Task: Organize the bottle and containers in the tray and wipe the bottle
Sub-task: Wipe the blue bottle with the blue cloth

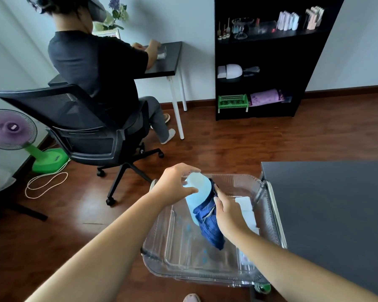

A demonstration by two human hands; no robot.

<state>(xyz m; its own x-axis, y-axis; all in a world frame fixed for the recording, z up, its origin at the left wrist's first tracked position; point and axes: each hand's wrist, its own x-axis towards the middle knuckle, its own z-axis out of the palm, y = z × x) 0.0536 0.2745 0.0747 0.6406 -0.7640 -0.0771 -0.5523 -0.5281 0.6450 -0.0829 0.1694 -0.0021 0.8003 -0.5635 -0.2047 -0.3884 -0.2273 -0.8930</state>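
A pale blue plastic bottle (pixel 197 194) is held tilted above the clear plastic tray (pixel 207 273). My left hand (pixel 176 184) grips its top end by the cap. Pressed against the bottle's side is a dark blue cloth (pixel 208 221), which my right hand (pixel 227 211) holds; its loose end hangs down into the tray. Clear and white containers (pixel 247 209) lie inside the tray along its right side, partly hidden by my right forearm.
The tray rests on a cart frame (pixel 276 214) beside a dark grey table (pixel 327 210) on the right. Ahead, a person sits in a black office chair (pixel 90 131) at a desk. A black shelf (pixel 262 62) stands beyond; a purple fan (pixel 15 131) is on the left.
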